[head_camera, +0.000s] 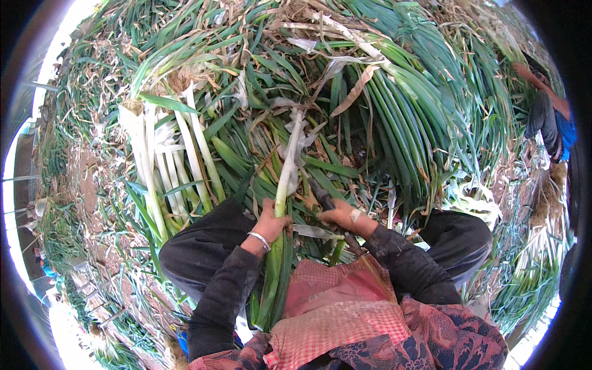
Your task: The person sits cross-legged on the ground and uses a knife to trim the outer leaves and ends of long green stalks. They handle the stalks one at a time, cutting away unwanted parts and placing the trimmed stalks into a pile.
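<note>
My left hand (270,223) grips a long green onion (287,173) around the lower part of its pale stalk. The root end points away from me, and loose whitish skin (296,157) hangs along the stalk. Its green leaves (273,282) run back across my lap. In my right hand (343,216) is a dark, rod-shaped tool (320,192), its narrow tip close to the stalk's right side. A thin yellowish tube or cord (377,275) shows behind that hand; whether it joins the tool cannot be made out.
White-stalked onions (178,162) lie by my left knee. A big heap of leafy onions (407,120) rises ahead and to the right. Another person's arm (539,85) is at the far right, above a pile of onions (532,254). Peeled skins (476,201) lie near my right knee.
</note>
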### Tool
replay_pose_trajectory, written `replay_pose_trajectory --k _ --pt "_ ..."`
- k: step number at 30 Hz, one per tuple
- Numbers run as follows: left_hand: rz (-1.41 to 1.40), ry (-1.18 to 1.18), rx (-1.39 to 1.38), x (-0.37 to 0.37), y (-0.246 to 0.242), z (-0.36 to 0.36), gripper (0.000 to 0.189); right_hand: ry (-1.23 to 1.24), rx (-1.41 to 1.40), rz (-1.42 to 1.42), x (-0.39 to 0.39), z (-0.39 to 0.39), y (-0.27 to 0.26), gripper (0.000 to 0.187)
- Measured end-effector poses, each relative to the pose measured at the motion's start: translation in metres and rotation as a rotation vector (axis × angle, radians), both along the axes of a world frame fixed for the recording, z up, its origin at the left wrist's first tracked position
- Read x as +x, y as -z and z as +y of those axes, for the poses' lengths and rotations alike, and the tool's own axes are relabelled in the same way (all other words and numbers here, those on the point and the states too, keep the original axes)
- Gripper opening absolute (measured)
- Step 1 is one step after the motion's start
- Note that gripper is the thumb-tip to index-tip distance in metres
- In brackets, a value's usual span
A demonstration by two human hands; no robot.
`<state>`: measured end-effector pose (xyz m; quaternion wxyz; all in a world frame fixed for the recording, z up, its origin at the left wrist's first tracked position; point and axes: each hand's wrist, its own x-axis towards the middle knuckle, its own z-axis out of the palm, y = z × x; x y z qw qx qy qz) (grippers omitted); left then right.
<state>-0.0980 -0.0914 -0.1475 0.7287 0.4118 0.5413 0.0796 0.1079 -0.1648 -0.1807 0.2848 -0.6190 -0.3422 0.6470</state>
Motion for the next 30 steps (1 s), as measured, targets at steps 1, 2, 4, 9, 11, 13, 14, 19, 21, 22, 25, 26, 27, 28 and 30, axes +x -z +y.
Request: replay_pose_trajectory --k 1,2,4,9,11,13,14,19,21,22,25,26,27,28,30 --pt "-0.002 0.016 -0.021 -0.001 -0.003 -0.006 0.040 -0.007 -0.097 0.032 0.005 0.008 -0.012 0.031" --pt "-0.002 0.028 -0.040 -0.004 -0.006 -0.013 0.042 -0.118 0.106 -0.020 0.014 0.017 0.016 0.031" --pt "-0.033 0.031 -0.113 0.000 -0.017 -0.019 0.046 -0.195 0.268 -0.132 0.032 0.042 0.055 0.027" --pt "-0.112 -0.068 -0.206 -0.016 -0.025 -0.025 0.036 -0.287 0.436 -0.210 0.022 0.050 0.056 0.023" --pt "-0.088 -0.135 -0.244 -0.019 -0.021 -0.028 0.033 -0.374 0.290 -0.243 0.006 0.027 0.067 0.027" --pt "-0.013 -0.048 -0.177 -0.021 -0.014 -0.030 0.039 0.016 -0.189 0.065 -0.008 0.016 0.054 0.035" --pt "0.030 0.011 -0.111 -0.018 -0.017 -0.033 0.037 0.038 -0.160 0.063 -0.010 0.014 0.043 0.033" --pt "0.295 0.292 0.471 -0.025 0.014 -0.048 0.055 -0.053 -0.207 -0.047 -0.022 -0.016 -0.018 0.039" --pt "0.308 0.302 0.558 -0.026 0.020 -0.050 0.060 -0.023 0.074 -0.075 -0.032 -0.033 -0.014 0.040" --pt "0.310 0.303 0.579 -0.027 0.019 -0.051 0.060 -0.059 0.005 -0.062 -0.032 -0.029 -0.018 0.043" --pt "0.313 0.335 0.528 -0.026 0.015 -0.052 0.062 -0.059 -0.017 -0.085 -0.026 -0.005 0.048 0.041" --pt "0.331 0.315 0.505 -0.031 0.009 -0.052 0.062 -0.128 -0.071 -0.209 -0.023 0.024 0.033 0.027" --pt "0.321 0.322 0.488 -0.027 0.005 -0.052 0.062 -0.520 0.451 -0.439 -0.009 0.040 0.062 0.024" --pt "0.324 0.337 0.487 -0.028 0.004 -0.052 0.063 -0.523 0.596 -0.614 -0.004 0.062 0.078 0.021" --pt "0.238 0.320 0.432 -0.017 0.002 -0.050 0.061 -0.525 0.545 -0.749 0.023 0.101 0.117 0.022"
